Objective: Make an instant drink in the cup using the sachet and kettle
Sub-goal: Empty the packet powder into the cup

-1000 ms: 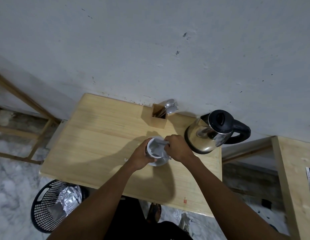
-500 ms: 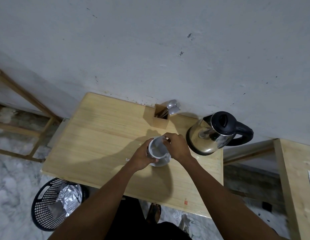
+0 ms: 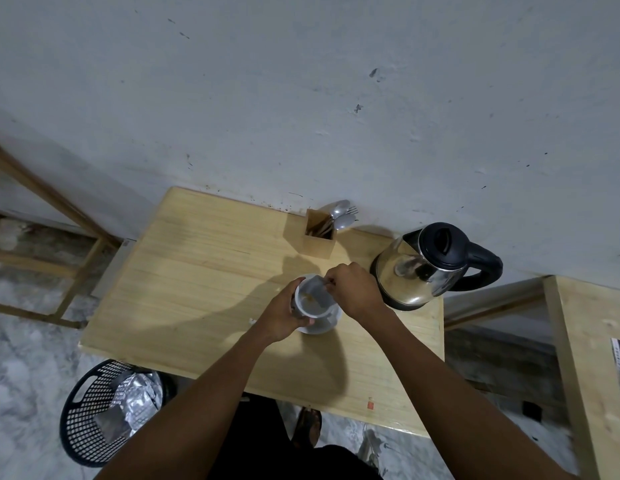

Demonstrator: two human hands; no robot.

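**Sachet tipped over cup**

Left hand (image 3: 284,315) fingers wrapped round white ceramic cup (image 3: 313,299), tilted above its saucer on pale wooden table (image 3: 197,271). Right hand (image 3: 353,289) fingers pinching grey foil sachet (image 3: 317,289) inside rim; brownish powder just below fingertips. Steel kettle with black lid (image 3: 422,268) right of knuckles. Best: tap gently, keep mouth inside rim.

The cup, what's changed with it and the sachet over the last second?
The sachet, held by the right hand, has tipped over the cup, and light brown powder now shows inside, where a second ago the sachet covered the opening. The left hand keeps its grip on the cup over the saucer. The kettle and cutlery holder have not moved.
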